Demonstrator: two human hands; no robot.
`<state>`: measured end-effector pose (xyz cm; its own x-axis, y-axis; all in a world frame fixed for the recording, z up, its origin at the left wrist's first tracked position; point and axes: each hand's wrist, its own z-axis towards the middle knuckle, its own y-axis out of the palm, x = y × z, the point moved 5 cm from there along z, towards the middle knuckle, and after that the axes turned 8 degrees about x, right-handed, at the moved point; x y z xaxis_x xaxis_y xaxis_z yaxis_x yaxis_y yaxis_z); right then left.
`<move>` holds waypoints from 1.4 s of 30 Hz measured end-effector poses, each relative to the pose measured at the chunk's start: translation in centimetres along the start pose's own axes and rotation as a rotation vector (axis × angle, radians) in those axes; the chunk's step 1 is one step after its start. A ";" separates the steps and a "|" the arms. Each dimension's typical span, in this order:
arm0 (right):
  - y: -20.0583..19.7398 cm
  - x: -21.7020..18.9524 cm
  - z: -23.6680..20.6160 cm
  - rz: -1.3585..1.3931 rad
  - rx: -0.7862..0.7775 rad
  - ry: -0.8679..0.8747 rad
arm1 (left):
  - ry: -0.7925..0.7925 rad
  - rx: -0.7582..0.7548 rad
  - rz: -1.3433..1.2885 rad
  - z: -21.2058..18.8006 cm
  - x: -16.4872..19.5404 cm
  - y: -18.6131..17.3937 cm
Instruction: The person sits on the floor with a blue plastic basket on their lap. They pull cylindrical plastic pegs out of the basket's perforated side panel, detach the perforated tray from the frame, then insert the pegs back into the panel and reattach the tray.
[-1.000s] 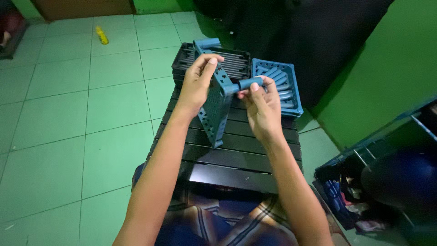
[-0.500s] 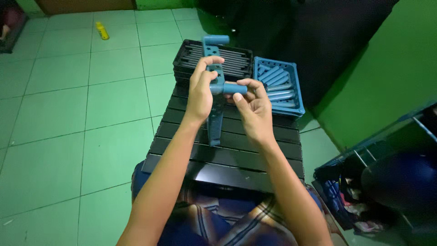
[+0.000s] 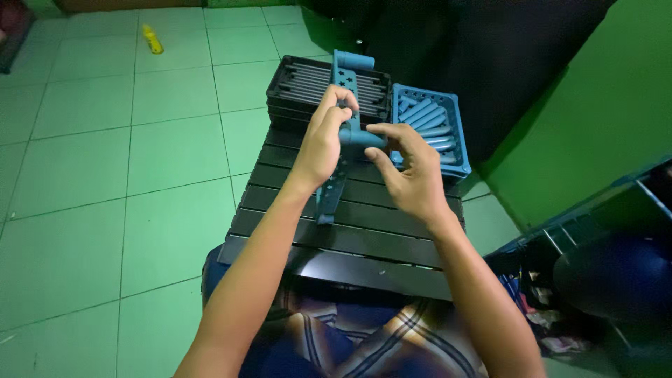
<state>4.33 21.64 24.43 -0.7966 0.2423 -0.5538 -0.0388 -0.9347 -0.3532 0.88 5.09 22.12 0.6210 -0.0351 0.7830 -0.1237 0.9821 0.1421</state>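
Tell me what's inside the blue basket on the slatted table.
The blue basket holds a pile of blue tubes lying side by side. The right hand covers its near-left corner, so what lies there and under the pile cannot be seen.

Matt blue plastic panel (image 3: 341, 133) — glossy black slatted plastic panels (image 3: 364, 231) beneath.
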 end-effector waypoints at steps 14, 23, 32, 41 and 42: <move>0.8 4.3 0.6 0.045 -0.172 0.413 | 0.196 0.082 0.141 -1.5 1.4 0.3; 0.9 3.6 0.1 0.118 -0.154 0.334 | 0.156 0.113 0.196 -1.7 1.6 0.4; 0.5 2.4 0.2 0.207 -0.087 0.091 | 0.261 0.060 0.194 -2.1 1.8 0.5; 0.4 3.3 0.5 0.146 -0.045 0.330 | 0.168 0.110 0.306 -2.1 1.0 0.5; 0.2 3.0 0.3 0.205 -0.038 0.333 | 0.205 0.110 0.287 -2.1 1.2 0.6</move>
<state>1.73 22.10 22.93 -0.5463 0.1286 -0.8277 0.1283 -0.9636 -0.2344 3.21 5.99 21.83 0.6897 0.2882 0.6643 -0.3912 0.9203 0.0070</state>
